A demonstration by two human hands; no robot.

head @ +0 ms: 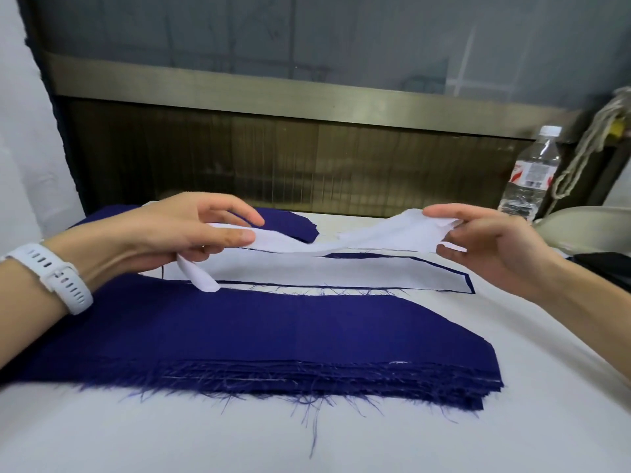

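Observation:
A thin white fabric strip (386,233) hangs stretched between my two hands above the table. My left hand (191,230), with a white watch on the wrist, pinches its left end between thumb and fingers. My right hand (491,244) pinches the right end. Under it lies another long white strip (341,273) on a navy piece with a dark edge showing. A stack of navy blue fabric pieces (290,339) with frayed edges lies in front, nearer to me. A second navy piece (290,227) lies behind my left hand.
The white-covered table (444,421) spreads all around the fabric. A clear plastic water bottle (531,175) stands at the back right beside a hanging rope (587,148). A dark ribbed panel (273,158) runs along the table's far edge. A dark object lies at the right edge.

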